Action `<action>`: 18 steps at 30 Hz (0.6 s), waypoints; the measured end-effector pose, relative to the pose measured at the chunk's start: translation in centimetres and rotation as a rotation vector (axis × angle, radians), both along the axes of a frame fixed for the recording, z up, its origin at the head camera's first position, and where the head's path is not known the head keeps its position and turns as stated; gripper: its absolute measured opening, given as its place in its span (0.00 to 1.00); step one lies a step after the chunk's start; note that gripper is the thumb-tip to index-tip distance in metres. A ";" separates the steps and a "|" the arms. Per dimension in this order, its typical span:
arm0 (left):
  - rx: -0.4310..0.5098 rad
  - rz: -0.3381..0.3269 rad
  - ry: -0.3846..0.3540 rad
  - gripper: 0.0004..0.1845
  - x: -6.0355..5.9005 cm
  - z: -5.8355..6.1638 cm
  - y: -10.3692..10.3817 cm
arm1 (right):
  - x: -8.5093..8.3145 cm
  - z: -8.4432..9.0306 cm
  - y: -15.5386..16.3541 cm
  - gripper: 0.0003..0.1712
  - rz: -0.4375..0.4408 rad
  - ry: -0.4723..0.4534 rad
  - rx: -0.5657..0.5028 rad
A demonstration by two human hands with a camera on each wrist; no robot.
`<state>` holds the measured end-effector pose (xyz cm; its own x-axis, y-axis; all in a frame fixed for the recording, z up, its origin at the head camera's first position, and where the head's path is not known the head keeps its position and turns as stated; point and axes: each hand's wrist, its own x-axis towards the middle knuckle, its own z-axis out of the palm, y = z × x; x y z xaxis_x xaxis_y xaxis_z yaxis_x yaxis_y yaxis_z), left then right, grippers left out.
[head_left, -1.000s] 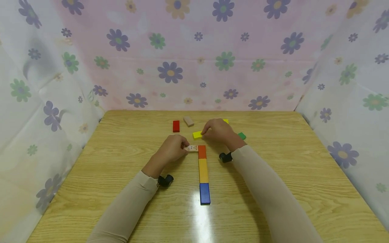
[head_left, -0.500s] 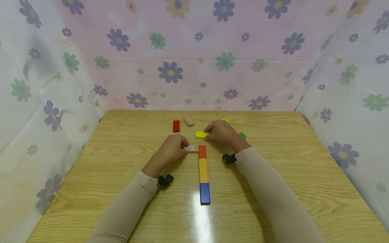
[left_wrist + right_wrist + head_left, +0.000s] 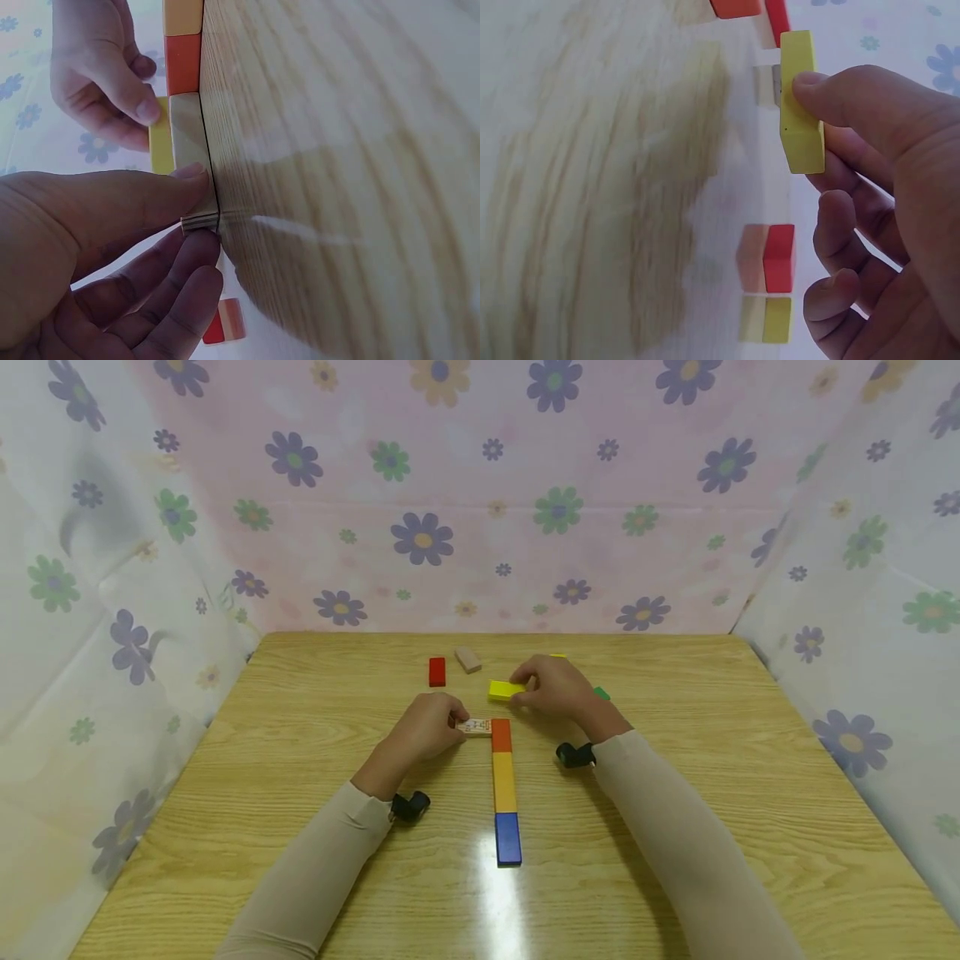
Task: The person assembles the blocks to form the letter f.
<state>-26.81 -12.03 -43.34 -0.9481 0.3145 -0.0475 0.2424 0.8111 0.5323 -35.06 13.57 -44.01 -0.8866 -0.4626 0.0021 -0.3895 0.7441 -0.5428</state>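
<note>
Yellow block (image 3: 505, 689) is pinched in the right hand (image 3: 557, 687) above the table while the left hand (image 3: 426, 732) pinches the pale block (image 3: 475, 727) against the orange block (image 3: 501, 735), so next it likely needs lowering into line.

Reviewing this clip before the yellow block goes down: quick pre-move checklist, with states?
1. Right hand grips yellow block: ok.
2. Yellow block lifted off the table: ok in the right wrist view.
3. Left hand pinches the printed block flat on the table: ok.
4. Printed block butts the orange block: ok.
5. Orange, amber, blue blocks in a straight line: ok.
6. Intended spot for the yellow block: cannot tell.
</note>
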 end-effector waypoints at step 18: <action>0.009 0.020 -0.004 0.11 0.0 -0.1 0.0 | 2.3 0.6 3.0 0.16 0.019 0.017 -0.078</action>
<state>-26.77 -12.00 -43.46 -0.9541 0.2956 -0.0484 0.2238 0.8110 0.5405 -32.79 16.57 -43.46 -0.8773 -0.4768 0.0542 -0.4128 0.6922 -0.5921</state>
